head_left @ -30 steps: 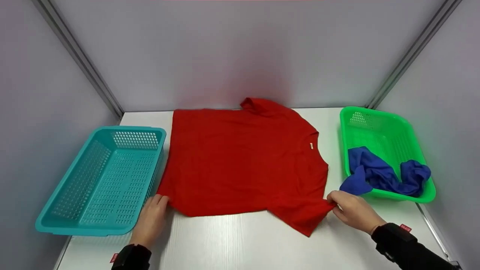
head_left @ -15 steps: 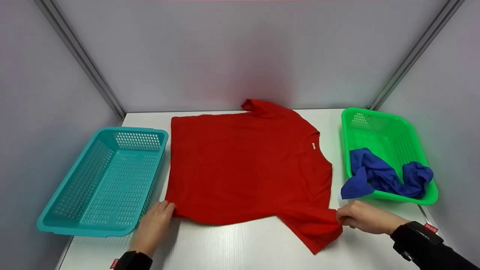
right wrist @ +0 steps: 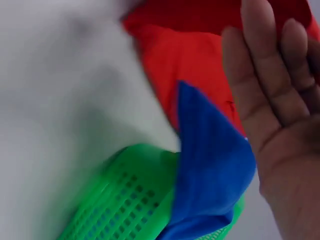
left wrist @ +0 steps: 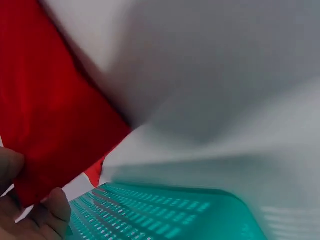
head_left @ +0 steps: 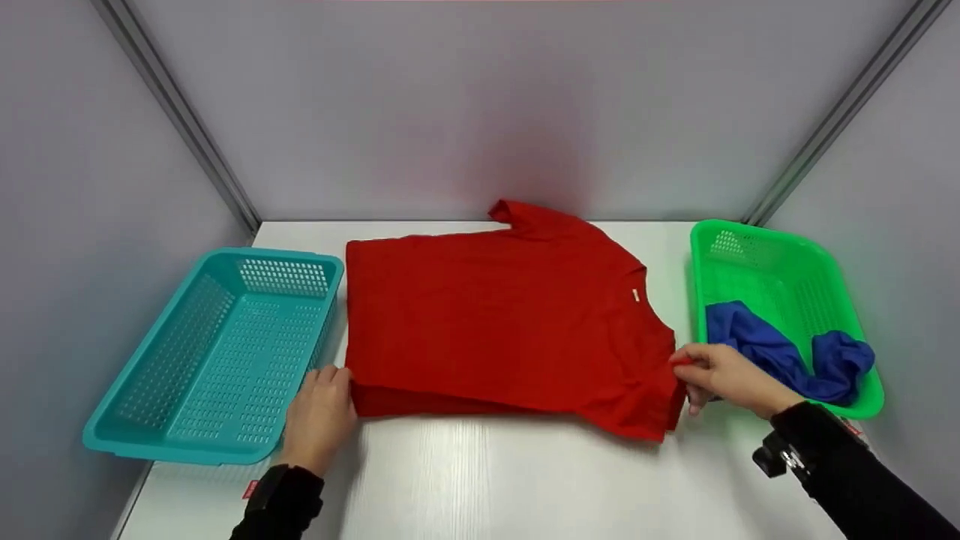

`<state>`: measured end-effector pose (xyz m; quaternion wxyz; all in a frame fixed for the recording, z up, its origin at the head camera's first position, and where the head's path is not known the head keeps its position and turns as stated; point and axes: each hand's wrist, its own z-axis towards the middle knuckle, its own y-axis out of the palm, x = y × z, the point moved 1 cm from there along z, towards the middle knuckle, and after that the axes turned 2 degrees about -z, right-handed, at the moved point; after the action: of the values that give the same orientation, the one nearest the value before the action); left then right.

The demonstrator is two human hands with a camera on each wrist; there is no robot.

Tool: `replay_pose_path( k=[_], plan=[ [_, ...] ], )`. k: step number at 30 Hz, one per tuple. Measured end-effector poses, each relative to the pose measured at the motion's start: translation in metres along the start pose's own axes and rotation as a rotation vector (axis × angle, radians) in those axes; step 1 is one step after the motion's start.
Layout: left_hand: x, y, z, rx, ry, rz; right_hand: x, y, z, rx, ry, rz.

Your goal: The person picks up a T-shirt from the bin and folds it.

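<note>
A red short-sleeved T-shirt [head_left: 487, 315] lies spread sideways on the white table, its neckline with a small white label to the right. At the hem's near corner my left hand [head_left: 321, 412] pinches the cloth; in the left wrist view the thumb and fingertips [left wrist: 59, 204] hold that corner. Thumb and forefinger of my right hand [head_left: 731, 379] pinch the near sleeve's end, while its other fingers extend, as the right wrist view shows. Between the hands, the shirt's upper layer is raised and drawn back, with a strip of the lower layer showing along the near side.
A teal perforated basket [head_left: 330, 330] stands at the left, close beside my left hand. Behind my right hand, a green basket [head_left: 825, 262] holds a crumpled blue cloth [head_left: 761, 341], partly hidden by the hand. Grey panels [head_left: 420, 112] enclose the table [head_left: 465, 487] at the back and sides.
Both hands first drew the shirt's near edge towards me and to the right. Now they have lifted it and moved away from me, so the upper layer separates from the lower.
</note>
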<state>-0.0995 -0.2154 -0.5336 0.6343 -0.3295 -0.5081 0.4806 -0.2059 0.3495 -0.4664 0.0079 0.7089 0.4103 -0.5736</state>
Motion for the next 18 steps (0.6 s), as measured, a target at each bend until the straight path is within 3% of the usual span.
replay_pose_path(
  k=[3, 8, 13, 18],
  plan=[
    [0.002, 0.002, 0.013, 0.018, -0.053, -0.005, -0.009, -0.006, 0.017, 0.156, 0.053, 0.171],
    [0.002, 0.004, 0.035, 0.076, -0.054, 0.056, -0.025, -0.012, 0.041, 0.352, 0.049, 0.344],
    [0.000, 0.003, 0.053, 0.126, -0.070, 0.099, -0.055, -0.013, 0.060, 0.447, 0.006, 0.417],
    [-0.002, -0.001, 0.066, 0.052, -0.144, 0.091, -0.091, -0.011, 0.072, 0.509, -0.020, 0.492]
  ],
)
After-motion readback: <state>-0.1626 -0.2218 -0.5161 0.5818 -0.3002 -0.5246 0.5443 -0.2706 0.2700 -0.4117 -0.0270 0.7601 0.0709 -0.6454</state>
